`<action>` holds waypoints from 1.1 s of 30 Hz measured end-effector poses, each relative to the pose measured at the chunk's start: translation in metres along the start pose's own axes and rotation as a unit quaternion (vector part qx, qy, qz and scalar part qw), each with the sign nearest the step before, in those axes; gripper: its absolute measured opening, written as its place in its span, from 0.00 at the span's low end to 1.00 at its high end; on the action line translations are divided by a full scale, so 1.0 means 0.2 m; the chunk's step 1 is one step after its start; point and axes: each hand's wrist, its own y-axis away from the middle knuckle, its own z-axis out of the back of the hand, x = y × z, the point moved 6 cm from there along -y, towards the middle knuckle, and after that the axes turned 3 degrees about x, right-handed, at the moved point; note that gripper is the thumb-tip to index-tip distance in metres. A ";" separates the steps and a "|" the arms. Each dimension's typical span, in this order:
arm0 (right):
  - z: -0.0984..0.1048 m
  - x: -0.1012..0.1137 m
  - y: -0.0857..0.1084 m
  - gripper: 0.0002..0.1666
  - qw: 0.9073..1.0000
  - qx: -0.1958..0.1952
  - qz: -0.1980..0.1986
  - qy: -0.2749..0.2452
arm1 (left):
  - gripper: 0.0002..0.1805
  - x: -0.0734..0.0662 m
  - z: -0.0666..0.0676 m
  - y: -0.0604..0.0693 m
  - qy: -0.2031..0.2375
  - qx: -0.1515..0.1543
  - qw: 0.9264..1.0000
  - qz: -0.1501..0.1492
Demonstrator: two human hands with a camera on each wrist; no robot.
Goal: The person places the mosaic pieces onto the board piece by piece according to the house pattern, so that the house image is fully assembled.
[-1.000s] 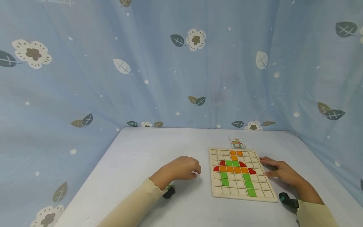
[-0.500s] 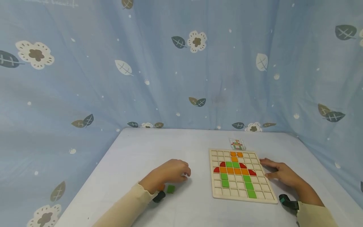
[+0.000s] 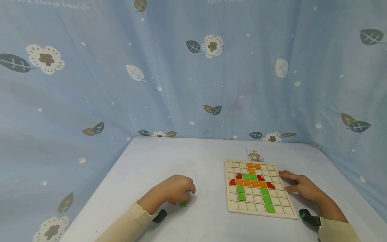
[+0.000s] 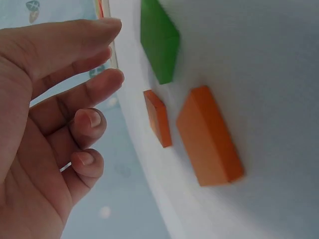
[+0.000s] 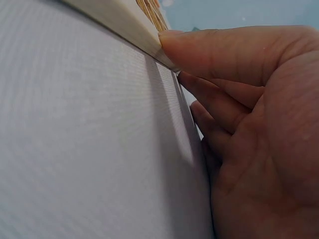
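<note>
Over the table left of the board hovers my left hand [image 3: 177, 189], its fingers loosely bent and nothing between them. Close by lie a green block [image 4: 160, 42], a small orange block [image 4: 158, 119] and a larger orange block [image 4: 209, 139], all apart from the fingers in the left wrist view. My right hand [image 3: 305, 189] rests at the right edge of a wooden grid board [image 3: 282, 210], its thumb touching the rim in the right wrist view. Green, orange and red pieces form a figure in the board's squares.
A small pattern card [image 3: 255, 155] lies just behind the board, showing a similar coloured figure. The white table [image 3: 199, 222] runs back to a blue patterned curtain [image 3: 169, 67], which also hangs at both sides.
My left hand has moved left and toward me, away from the board, and is now near the loose blocks. The right hand stays at the board's edge.
</note>
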 end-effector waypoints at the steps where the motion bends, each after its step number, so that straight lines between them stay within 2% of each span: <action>1: 0.00 0.00 0.00 0.44 1.000 0.001 -0.002 -0.003 | 0.09 0.00 0.00 0.01 0.004 0.002 1.000 0.000; 9: 0.00 0.00 0.02 0.43 1.000 0.000 -0.004 -0.013 | 0.10 -0.02 0.00 0.08 0.006 -0.015 1.000 -0.025; 17: 0.00 -0.01 0.02 0.43 1.000 0.000 0.001 -0.024 | 0.09 0.00 -0.01 0.12 0.008 -0.004 1.000 -0.014; 33: 0.01 0.02 0.01 0.44 1.000 0.000 0.004 -0.022 | 0.06 0.01 -0.04 0.13 0.011 -0.010 1.000 -0.026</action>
